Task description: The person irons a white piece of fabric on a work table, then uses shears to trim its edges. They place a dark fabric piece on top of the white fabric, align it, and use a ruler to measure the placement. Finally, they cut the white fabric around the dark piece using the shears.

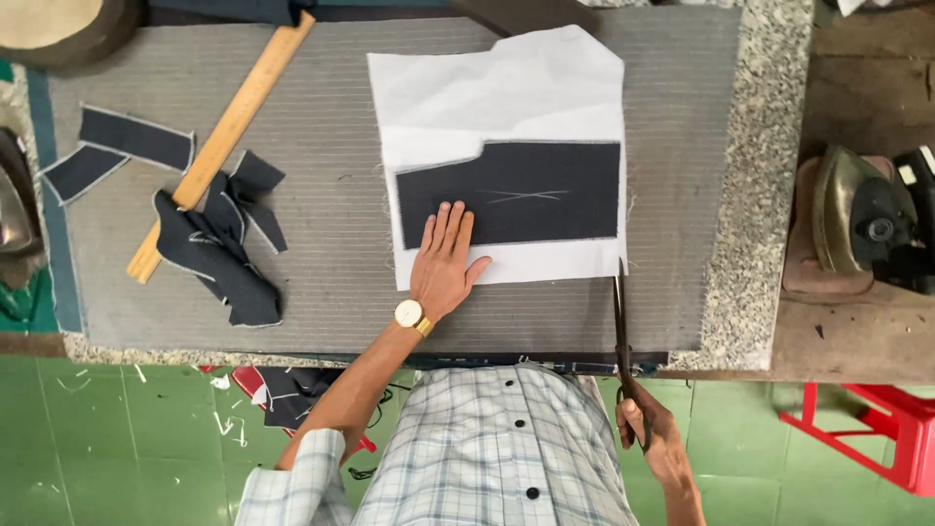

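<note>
Left hand (443, 263) lay flat, open, pinning dark fabric piece (511, 193) on white cloth (506, 97). Right hand (651, 429) gripped scissors (620, 321) at cloth's near right corner. Risk: loosely pinned layers could shift, skewing cut.

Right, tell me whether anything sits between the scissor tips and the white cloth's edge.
Nothing visible does. The scissors in the right hand point at the lower right corner of the white cloth; the left hand presses further left.

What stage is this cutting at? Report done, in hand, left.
Done: dark fabric piece, chalk-marked, lies on the white fabric; dark offcuts sit beside the wooden ruler.
In hand: left hand presses the layers flat; right hand holds scissors at the white fabric's lower right corner.
Left: no cut visible there yet.
</note>
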